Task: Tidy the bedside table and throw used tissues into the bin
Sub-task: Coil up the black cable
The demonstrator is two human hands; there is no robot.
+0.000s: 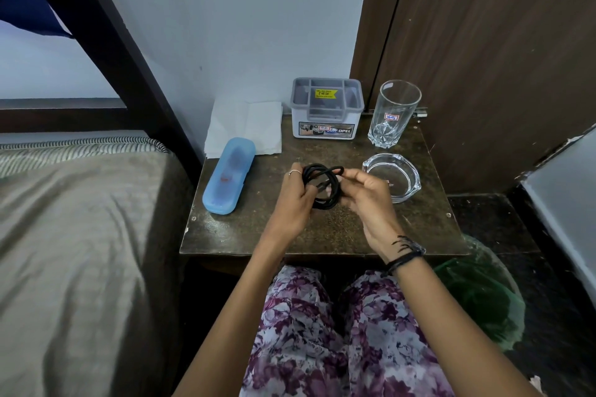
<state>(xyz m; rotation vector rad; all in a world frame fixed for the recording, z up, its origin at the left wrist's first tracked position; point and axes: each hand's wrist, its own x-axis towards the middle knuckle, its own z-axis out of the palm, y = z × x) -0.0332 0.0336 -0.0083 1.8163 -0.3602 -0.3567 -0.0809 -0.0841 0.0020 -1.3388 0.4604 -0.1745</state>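
Note:
A coiled black cable [323,182] is held above the middle of the dark bedside table [322,229]. My left hand [295,203] grips the coil from the left and my right hand [367,200] pinches its upper right loop. A white tissue [248,129] lies flat at the table's back left, against the wall. In front of it lies a blue plastic case [229,175]. A bin lined with a green bag [480,293] stands on the floor to the right of the table, partly hidden by the table's edge.
A grey-lidded organiser box [326,109] stands at the back centre, a tall empty glass [393,113] to its right, a glass ashtray [392,177] in front of that. A bed [80,235] adjoins on the left; a brown door [483,58] rises behind on the right.

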